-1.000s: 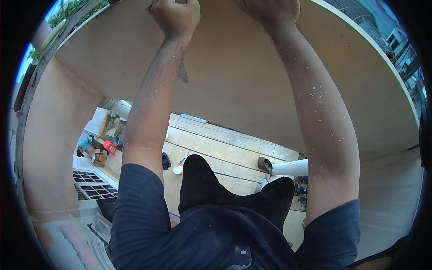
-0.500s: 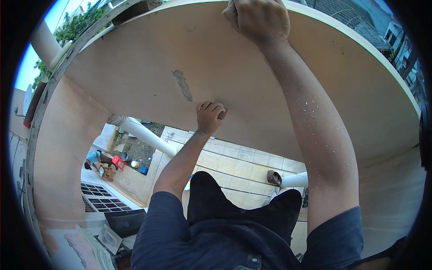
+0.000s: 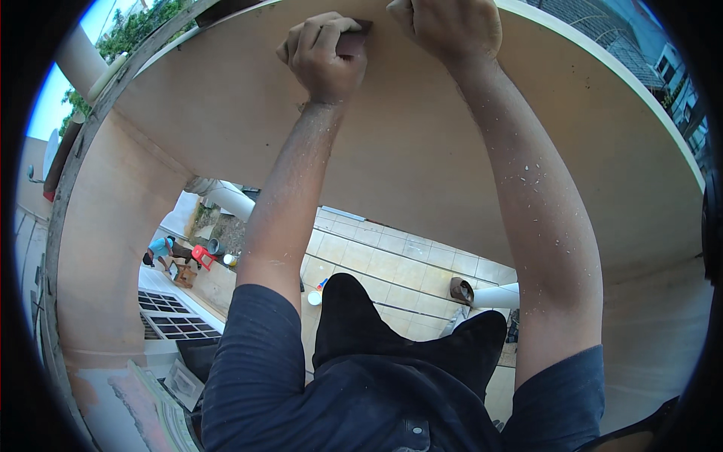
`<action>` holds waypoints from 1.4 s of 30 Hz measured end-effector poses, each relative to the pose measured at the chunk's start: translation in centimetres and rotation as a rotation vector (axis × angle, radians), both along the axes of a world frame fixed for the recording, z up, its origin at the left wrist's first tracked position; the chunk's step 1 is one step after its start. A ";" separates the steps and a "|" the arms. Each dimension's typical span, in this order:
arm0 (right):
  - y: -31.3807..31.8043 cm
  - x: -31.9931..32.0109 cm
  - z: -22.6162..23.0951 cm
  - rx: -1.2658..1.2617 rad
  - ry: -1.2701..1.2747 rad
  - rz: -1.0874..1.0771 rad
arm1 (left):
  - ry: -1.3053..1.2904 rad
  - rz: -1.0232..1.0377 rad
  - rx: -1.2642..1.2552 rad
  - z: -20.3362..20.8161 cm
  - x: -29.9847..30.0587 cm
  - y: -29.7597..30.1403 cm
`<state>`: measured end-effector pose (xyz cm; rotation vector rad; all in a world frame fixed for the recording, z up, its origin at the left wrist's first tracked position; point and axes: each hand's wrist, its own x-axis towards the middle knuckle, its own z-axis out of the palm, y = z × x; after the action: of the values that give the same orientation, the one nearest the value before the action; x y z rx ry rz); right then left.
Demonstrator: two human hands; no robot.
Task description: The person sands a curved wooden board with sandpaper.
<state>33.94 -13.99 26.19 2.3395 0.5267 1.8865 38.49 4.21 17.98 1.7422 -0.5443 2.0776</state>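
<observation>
My left hand (image 3: 324,60) is raised high against the tan plastered wall (image 3: 407,135). Its fingers are curled around a small, flat dark-brown piece (image 3: 352,47) that looks like sandpaper, with one corner sticking out at the right. Close by on the right, my right hand (image 3: 456,29) is closed in a fist near the wall's white top rim (image 3: 542,16). The upper picture edge cuts off part of that fist, so whatever it grips is hidden. White flecks dot my right forearm. My left forearm covers most of the wall's rough grey patch.
Far below lies a tiled floor (image 3: 376,264) with white pillars (image 3: 493,296). At the lower left a person in a blue shirt (image 3: 160,247) bends near a red stool (image 3: 202,257). A grey beam (image 3: 59,181) borders the left side.
My left hand has gone up the wall from its lower middle to near the top, keeping the brown piece. My right hand has shifted slightly right and down in the picture.
</observation>
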 end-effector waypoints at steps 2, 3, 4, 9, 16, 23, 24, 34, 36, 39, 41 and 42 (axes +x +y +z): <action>0.1 0.0 -0.2 -0.003 -0.006 0.002 | 0.162 -0.016 0.018 -6.1 -1.5 -0.1; -0.2 -0.2 0.1 -0.015 -0.018 0.018 | 0.225 -0.014 0.009 -8.8 -2.3 -0.6; 0.0 -0.3 0.2 -0.021 -0.027 0.047 | 0.292 0.001 0.003 -11.7 -3.3 -0.5; 0.3 -0.5 0.5 -0.022 0.011 0.012 | 0.937 -0.267 -0.202 -26.2 -8.0 0.3; -0.4 0.5 -0.7 -0.130 -0.067 -0.134 | 1.251 -0.790 -1.256 -39.1 -20.4 -2.4; 0.0 0.8 -2.5 -0.281 0.010 -0.233 | 1.415 -0.843 -1.368 -42.1 -24.3 -2.3; 0.0 0.9 -3.2 -0.282 0.002 -0.241 | 1.413 -0.853 -1.361 -42.0 -23.9 -2.1; 7.8 0.5 -9.0 -0.492 0.193 -0.224 | 1.614 -1.091 -1.484 -45.0 -25.8 2.7; 7.4 0.8 -11.4 -0.558 0.307 -0.210 | 1.678 -1.039 -1.197 -44.3 -25.4 2.3; 8.4 -0.4 -14.8 -0.656 0.418 -0.210 | 1.711 -0.950 -1.088 -46.1 -25.3 3.5; 6.7 -1.0 -17.3 -0.744 0.461 -0.226 | 1.703 -0.989 -1.044 -46.2 -25.5 3.1; 6.0 -1.1 -18.2 -0.824 0.503 -0.232 | 1.707 -0.965 -1.032 -45.9 -25.6 3.1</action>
<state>32.79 -8.01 8.03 2.1138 0.8246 0.7313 12.87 7.31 -27.92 1.3745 0.2368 -0.1939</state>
